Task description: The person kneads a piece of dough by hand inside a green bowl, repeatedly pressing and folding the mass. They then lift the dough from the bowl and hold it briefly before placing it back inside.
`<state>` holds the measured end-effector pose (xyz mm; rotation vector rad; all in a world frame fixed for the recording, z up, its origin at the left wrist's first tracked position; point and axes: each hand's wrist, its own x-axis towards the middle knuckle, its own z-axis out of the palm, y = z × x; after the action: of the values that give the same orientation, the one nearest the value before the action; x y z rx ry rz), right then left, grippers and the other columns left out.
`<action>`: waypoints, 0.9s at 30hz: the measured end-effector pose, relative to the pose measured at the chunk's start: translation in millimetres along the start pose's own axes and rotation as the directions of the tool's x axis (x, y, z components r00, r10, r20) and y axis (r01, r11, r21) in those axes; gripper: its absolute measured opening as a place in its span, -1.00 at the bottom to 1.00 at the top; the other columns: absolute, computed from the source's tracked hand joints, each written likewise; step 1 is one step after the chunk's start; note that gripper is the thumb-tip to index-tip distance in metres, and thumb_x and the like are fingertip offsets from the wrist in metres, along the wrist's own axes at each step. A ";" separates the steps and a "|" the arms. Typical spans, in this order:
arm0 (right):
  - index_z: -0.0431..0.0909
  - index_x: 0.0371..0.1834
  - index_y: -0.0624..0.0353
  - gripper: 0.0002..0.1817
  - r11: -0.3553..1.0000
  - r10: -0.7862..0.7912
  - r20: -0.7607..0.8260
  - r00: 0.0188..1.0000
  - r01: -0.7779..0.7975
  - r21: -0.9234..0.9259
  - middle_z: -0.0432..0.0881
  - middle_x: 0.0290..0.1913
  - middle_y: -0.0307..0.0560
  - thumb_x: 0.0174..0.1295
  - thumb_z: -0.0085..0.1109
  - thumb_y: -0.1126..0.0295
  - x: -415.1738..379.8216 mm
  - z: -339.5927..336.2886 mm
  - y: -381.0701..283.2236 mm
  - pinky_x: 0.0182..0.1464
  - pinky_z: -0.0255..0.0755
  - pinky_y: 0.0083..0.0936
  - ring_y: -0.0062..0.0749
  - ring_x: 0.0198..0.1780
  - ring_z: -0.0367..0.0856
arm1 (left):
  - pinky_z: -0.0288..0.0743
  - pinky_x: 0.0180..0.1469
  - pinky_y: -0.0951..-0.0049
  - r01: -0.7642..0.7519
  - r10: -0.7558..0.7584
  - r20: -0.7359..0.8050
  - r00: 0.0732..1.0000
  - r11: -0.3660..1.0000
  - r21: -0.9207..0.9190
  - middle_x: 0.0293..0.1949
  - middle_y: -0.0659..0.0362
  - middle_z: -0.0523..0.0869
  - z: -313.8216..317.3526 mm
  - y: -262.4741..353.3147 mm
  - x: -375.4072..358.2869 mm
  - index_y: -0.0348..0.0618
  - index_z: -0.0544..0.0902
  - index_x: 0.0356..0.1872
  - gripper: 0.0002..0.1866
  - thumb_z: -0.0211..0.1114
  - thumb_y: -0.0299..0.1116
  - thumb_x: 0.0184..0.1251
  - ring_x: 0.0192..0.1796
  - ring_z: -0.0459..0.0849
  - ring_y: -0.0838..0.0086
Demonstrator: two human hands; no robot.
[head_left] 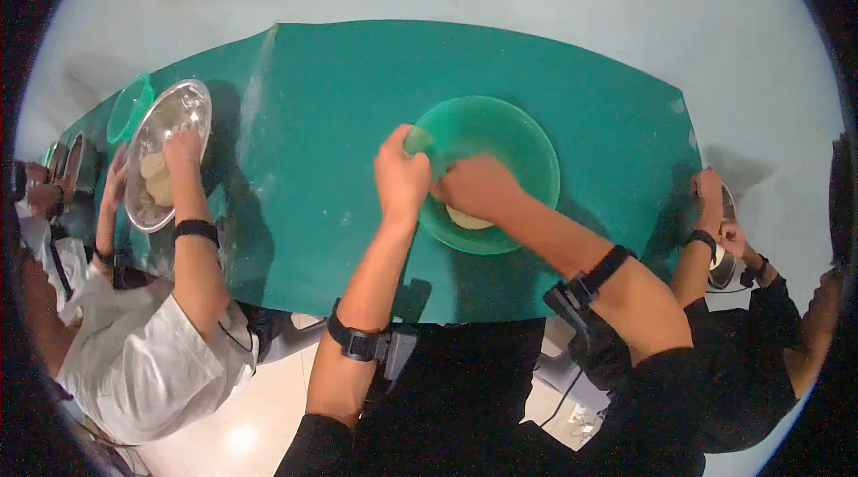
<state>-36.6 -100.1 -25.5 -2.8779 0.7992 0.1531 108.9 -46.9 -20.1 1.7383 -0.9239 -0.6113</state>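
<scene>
A green plastic bowl (527,151) stands on the green tabletop in front of me. My left hand (402,175) is closed around its left rim. Inside the bowl, my right hand (480,186) is curled closed on a pale piece of dough (469,219). Motion blurs this hand, and its fingertips are hidden. Most of the dough lies under the hand, with only its near edge showing. Both of my forearms wear black straps with small devices.
To the left, a person in white works dough (156,177) in a metal bowl (204,106), with a green basin (131,110) beyond it. At far right, another person's hands (710,186) are at a metal bowl (722,273). Whitish smears mark the green tabletop (331,101).
</scene>
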 end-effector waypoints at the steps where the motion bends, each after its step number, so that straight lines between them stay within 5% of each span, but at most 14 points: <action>1: 0.79 -0.41 0.06 -0.50 1.000 -0.022 -0.037 0.999 0.021 -0.019 0.79 -0.34 0.13 0.50 0.03 -0.02 3.9 -0.7 2.2 -0.22 0.64 0.05 0.07 -0.29 0.80 | 0.56 -0.23 0.16 0.008 -0.008 -0.001 1.000 0.999 -0.032 -0.47 -0.07 0.73 -0.9 4.4 -1.2 -0.22 0.73 -0.11 -0.65 0.12 -0.59 0.08 -0.42 0.72 0.09; 3: 0.78 -0.48 0.07 -0.46 0.996 -0.070 -0.105 0.992 0.063 -0.064 0.79 -0.37 0.15 0.52 0.01 -0.02 12.1 -3.4 7.8 -0.30 0.62 0.05 0.05 -0.32 0.80 | 0.56 -0.24 0.17 0.028 -0.029 -0.005 1.000 0.994 -0.101 -0.49 -0.05 0.72 -3.4 8.9 -1.8 -0.23 0.73 -0.12 -0.66 0.11 -0.60 0.09 -0.43 0.73 0.12; 6: 0.73 -0.55 0.11 -0.46 0.987 0.144 -0.216 0.966 -0.157 -0.046 0.72 -0.49 -0.02 0.52 0.06 0.01 22.2 -5.7 8.6 -0.39 0.53 -0.05 -0.01 -0.45 0.73 | 0.56 -0.25 0.17 -0.085 0.083 -0.074 0.994 0.996 -0.020 -0.51 -0.02 0.72 -1.0 -2.6 2.4 -0.23 0.73 -0.14 -0.68 0.10 -0.59 0.11 -0.44 0.73 0.22; 9: 0.74 -0.52 0.17 -0.38 0.819 0.573 -0.305 0.761 -0.544 0.183 0.72 -0.47 0.09 0.55 0.02 -0.07 19.0 -8.6 -0.7 -0.29 0.55 -0.01 0.04 -0.39 0.74 | 0.57 -0.23 0.20 0.090 -0.092 -0.079 0.993 0.996 -0.028 -0.50 -0.01 0.72 -2.7 4.1 0.5 -0.20 0.74 -0.15 -0.70 0.12 -0.56 0.13 -0.41 0.74 0.24; 12: 0.76 -0.47 0.25 -0.33 0.954 0.201 -0.707 0.678 -0.299 -0.016 0.73 -0.41 0.24 0.56 0.00 -0.12 -0.4 8.1 6.4 -0.14 0.57 0.06 0.16 -0.28 0.76 | 0.58 -0.19 0.18 0.133 -0.134 -0.034 0.990 0.991 -0.031 -0.47 -0.02 0.75 -5.2 -4.1 6.2 -0.16 0.76 -0.14 -0.71 0.16 -0.51 0.14 -0.36 0.76 0.14; 14: 0.76 -0.44 0.27 -0.32 0.959 0.284 -0.655 0.700 -0.193 0.210 0.75 -0.30 0.29 0.56 0.00 -0.13 -16.7 23.3 1.5 0.00 0.54 0.07 0.23 -0.13 0.74 | 0.59 -0.16 0.15 0.098 -0.097 -0.061 0.993 0.995 0.009 -0.45 -0.04 0.76 1.0 -11.8 9.9 -0.14 0.77 -0.14 -0.70 0.18 -0.50 0.13 -0.33 0.77 0.07; 16: 0.76 -0.32 0.29 -0.35 0.860 0.413 -0.400 0.818 -0.206 0.467 0.75 -0.15 0.32 0.56 0.00 -0.13 -34.5 -1.4 -4.3 0.11 0.53 0.08 0.28 0.00 0.71 | 0.60 -0.14 0.12 0.057 -0.056 -0.084 0.995 0.998 0.014 -0.43 -0.05 0.78 1.2 -17.0 6.6 -0.13 0.78 -0.13 -0.70 0.19 -0.49 0.13 -0.30 0.78 0.02; 18: 0.75 -0.10 0.28 -0.39 0.610 0.463 0.152 0.873 -0.438 0.660 0.75 0.05 0.33 0.57 0.00 -0.11 -48.4 -39.2 5.2 0.18 0.52 0.07 0.30 0.12 0.67 | 0.61 -0.12 0.10 0.039 -0.039 -0.077 0.996 0.999 0.005 -0.41 -0.06 0.79 2.4 -16.9 8.6 -0.12 0.78 -0.12 -0.69 0.19 -0.49 0.13 -0.29 0.79 -0.01; 21: 0.66 0.13 0.24 -0.46 0.827 0.364 0.200 0.910 -0.415 0.379 0.72 0.08 0.29 0.55 0.05 -0.07 -31.7 -34.3 5.4 0.17 0.54 0.04 0.29 0.18 0.65 | 0.61 -0.11 0.08 0.056 -0.051 -0.092 0.994 0.997 0.058 -0.39 -0.09 0.78 1.7 -7.2 5.2 -0.13 0.78 -0.12 -0.68 0.18 -0.50 0.12 -0.26 0.79 -0.05; 24: 0.69 0.06 0.19 -0.47 0.952 0.197 -0.044 0.979 -0.181 0.249 0.74 0.02 0.31 0.51 0.05 -0.08 -27.8 -4.3 7.7 0.13 0.58 0.17 0.28 0.04 0.73 | 0.61 -0.10 0.04 0.086 -0.085 -0.014 0.996 0.995 0.044 -0.39 -0.11 0.78 8.4 -28.9 14.6 -0.15 0.77 -0.13 -0.68 0.17 -0.51 0.11 -0.25 0.79 -0.07; 27: 0.64 -0.10 0.22 -0.58 0.998 0.050 -0.325 0.944 -0.058 -0.015 0.68 -0.18 0.22 0.49 0.14 0.02 -48.6 2.8 -11.9 -0.03 0.59 0.03 0.20 0.00 0.71 | 0.60 -0.11 0.02 0.010 -0.005 -0.052 0.999 0.995 0.100 -0.41 -0.13 0.76 7.5 -23.4 13.1 -0.17 0.76 -0.13 -0.67 0.16 -0.52 0.08 -0.26 0.79 -0.07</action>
<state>-72.0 -65.0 -20.2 -2.9461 0.9347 -0.3174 117.6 -57.6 -44.2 1.8390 -0.9252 -0.5303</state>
